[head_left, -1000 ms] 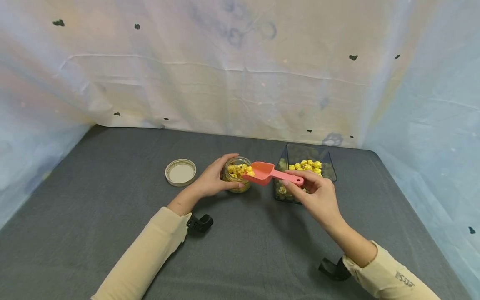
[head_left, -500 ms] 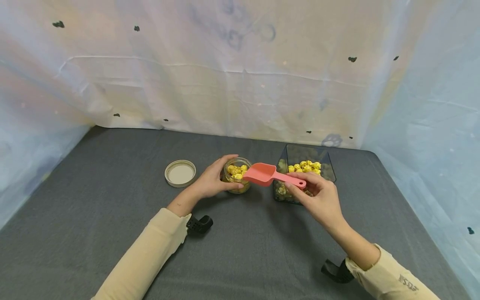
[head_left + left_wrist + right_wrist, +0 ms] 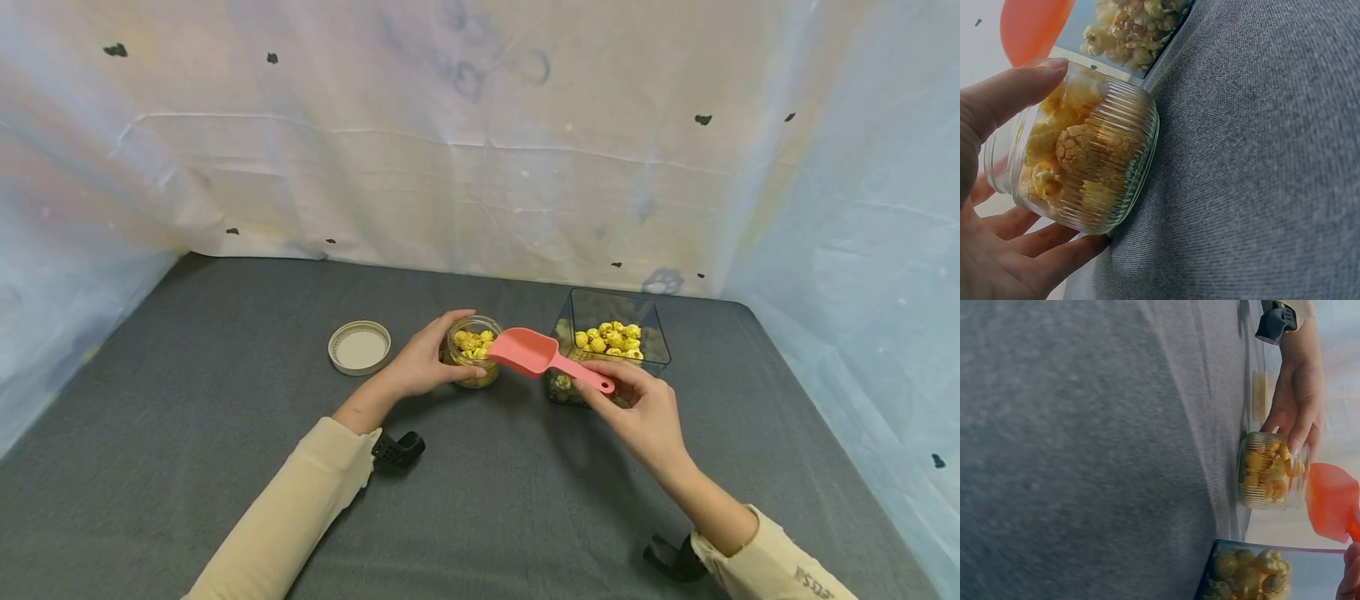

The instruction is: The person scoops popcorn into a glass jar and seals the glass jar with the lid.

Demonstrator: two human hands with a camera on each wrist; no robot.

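My left hand (image 3: 426, 360) holds a small ribbed glass jar (image 3: 1094, 147) around its side, thumb and fingers on opposite sides. Yellow popcorn (image 3: 1266, 469) fills much of the jar, which stands on the grey cloth. Between thumb and fingers my right hand (image 3: 637, 408) pinches the handle of a pink scoop (image 3: 525, 351). The scoop's bowl shows no popcorn, and its lip is at the jar's rim in the head view. Under the right hand and scoop handle is a clear plastic bin (image 3: 660, 337) with more popcorn (image 3: 611, 337) inside.
A round jar lid (image 3: 360, 347) lies on the grey tablecloth (image 3: 480, 483), left of the left hand. Behind the table hangs a pale patterned sheet (image 3: 450, 167), with blue sheeting at both sides. Black wrist cameras (image 3: 399, 448) are strapped at the sleeves.
Popcorn on the scoop's lip a second ago has dropped into the jar. The right hand has shifted down and slightly right, tilting the scoop's handle lower. The left hand holds still.
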